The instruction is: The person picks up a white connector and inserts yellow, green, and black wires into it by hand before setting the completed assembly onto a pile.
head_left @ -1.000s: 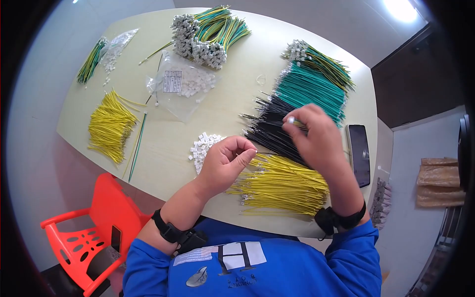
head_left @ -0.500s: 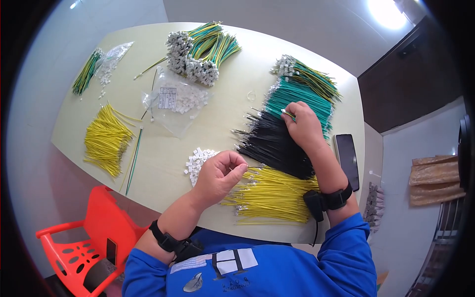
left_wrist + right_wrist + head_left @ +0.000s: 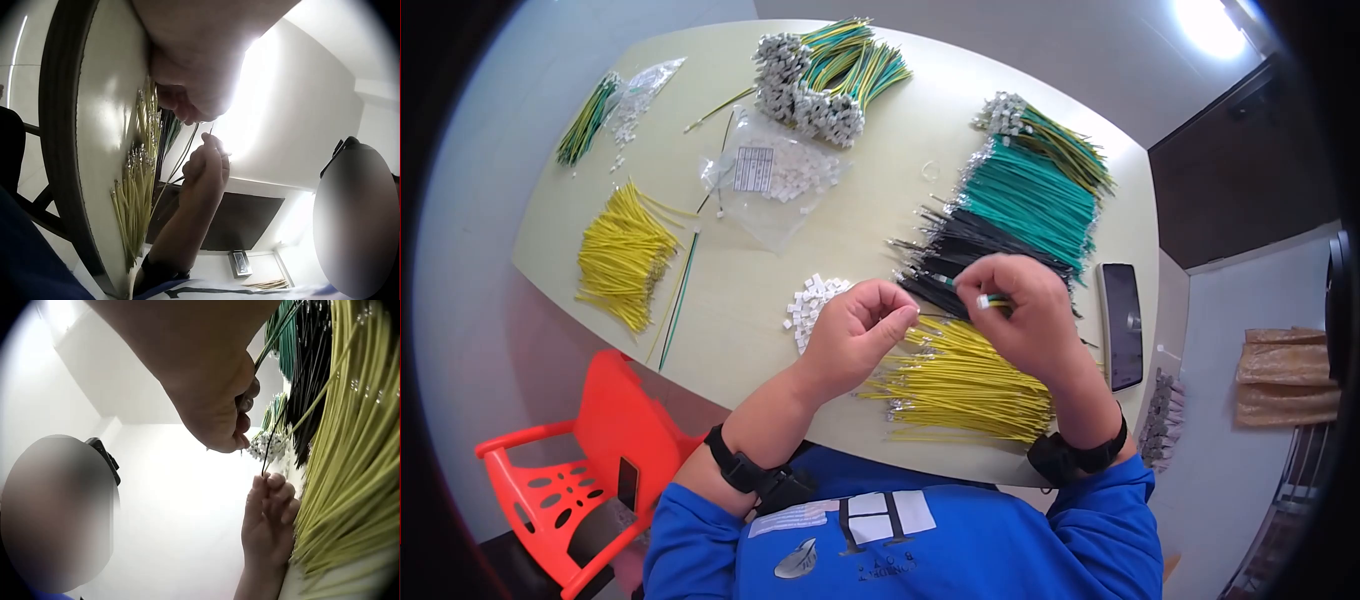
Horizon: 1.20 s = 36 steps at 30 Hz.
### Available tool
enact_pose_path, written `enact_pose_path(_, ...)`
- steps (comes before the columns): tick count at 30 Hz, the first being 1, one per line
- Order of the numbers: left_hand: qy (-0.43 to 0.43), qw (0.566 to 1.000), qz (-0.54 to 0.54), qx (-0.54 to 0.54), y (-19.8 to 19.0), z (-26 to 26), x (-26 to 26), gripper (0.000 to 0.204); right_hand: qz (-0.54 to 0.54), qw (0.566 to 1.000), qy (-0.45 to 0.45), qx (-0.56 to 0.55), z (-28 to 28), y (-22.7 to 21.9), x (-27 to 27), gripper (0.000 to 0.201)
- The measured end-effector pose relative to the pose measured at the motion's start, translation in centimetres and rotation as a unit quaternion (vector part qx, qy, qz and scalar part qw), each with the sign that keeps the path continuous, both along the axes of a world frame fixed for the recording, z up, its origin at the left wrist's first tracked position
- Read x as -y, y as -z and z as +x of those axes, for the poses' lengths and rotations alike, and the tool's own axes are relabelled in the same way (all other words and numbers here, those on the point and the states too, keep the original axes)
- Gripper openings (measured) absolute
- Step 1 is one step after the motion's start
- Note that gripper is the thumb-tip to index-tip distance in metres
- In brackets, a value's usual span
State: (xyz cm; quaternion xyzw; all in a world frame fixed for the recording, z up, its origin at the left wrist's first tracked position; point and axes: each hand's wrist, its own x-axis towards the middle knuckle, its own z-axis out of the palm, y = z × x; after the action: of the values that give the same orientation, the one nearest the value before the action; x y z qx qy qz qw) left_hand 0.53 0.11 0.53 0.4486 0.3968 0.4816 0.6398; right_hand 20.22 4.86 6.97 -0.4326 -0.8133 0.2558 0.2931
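Observation:
In the head view my left hand (image 3: 862, 332) pinches a small white piece between thumb and index finger, beside a heap of white connectors (image 3: 808, 306). My right hand (image 3: 1030, 312), fingers curled, holds green-yellow wires with a white connector (image 3: 987, 301) at their end, over black wires (image 3: 1000, 240) and yellow wires (image 3: 960, 385). In the right wrist view a thin black wire (image 3: 269, 447) and a yellow one run up from the fingertips of my left hand (image 3: 269, 519). The left wrist view shows my right hand (image 3: 206, 178) beyond my left.
Green wires (image 3: 1030, 195) and a finished-looking bundle (image 3: 1055, 145) lie at the right, near a phone (image 3: 1122, 325). Farther back are a clear bag of connectors (image 3: 775, 185) and a large connector-ended bundle (image 3: 830, 80). More yellow wires (image 3: 625, 255) lie left; a red chair (image 3: 625, 430) stands beyond the edge.
My right hand has come down and toward my left from above the black and green wires, still holding its wires. My left hand keeps its pinch in nearly the same place.

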Motion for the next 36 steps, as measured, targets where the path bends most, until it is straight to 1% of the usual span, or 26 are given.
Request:
enact_pose_path(1,0.002,1.000,-0.001,0.003,0.0,0.0,0.0,0.011,-0.028,0.999,-0.026,0.015,-0.2,0.0,0.5,0.012)
enact_pose_path(2,0.003,1.000,-0.001,0.007,0.0,0.0,0.0,0.011,-0.034,0.999,-0.028,0.012,-0.3,0.3,0.9,0.012)
enact_pose_path(5,0.005,1.000,-0.005,0.011,-0.1,0.0,0.0,0.012,-0.067,0.997,-0.023,-0.019,-0.3,0.8,1.3,0.012)
enact_pose_path(13,0.006,1.000,0.002,0.003,0.0,0.1,-0.1,0.012,-0.147,0.989,-0.024,-0.010,-0.3,1.3,1.4,0.011)
enact_pose_path(17,0.008,1.000,0.001,0.005,0.0,0.1,-0.1,0.011,-0.155,0.988,-0.013,-0.019,-0.3,1.4,1.4,0.010)
enact_pose_path(18,0.009,1.000,-0.002,0.006,-0.1,0.1,-0.1,0.011,-0.155,0.988,-0.013,-0.020,-0.3,1.5,1.4,0.010)
enact_pose_path(21,0.011,1.000,-0.006,0.006,-0.2,0.0,-0.1,0.011,-0.079,0.996,-0.039,-0.024,-0.3,1.9,1.3,0.010)
enact_pose_path(25,0.014,1.000,-0.007,0.008,-0.3,0.0,-0.1,0.011,-0.064,0.996,-0.035,-0.051,-0.7,2.0,1.5,0.005)
enact_pose_path(36,0.021,1.000,-0.002,0.002,-0.2,0.0,-0.1,0.011,-0.051,0.996,-0.039,-0.061,-0.9,2.2,1.7,0.007)
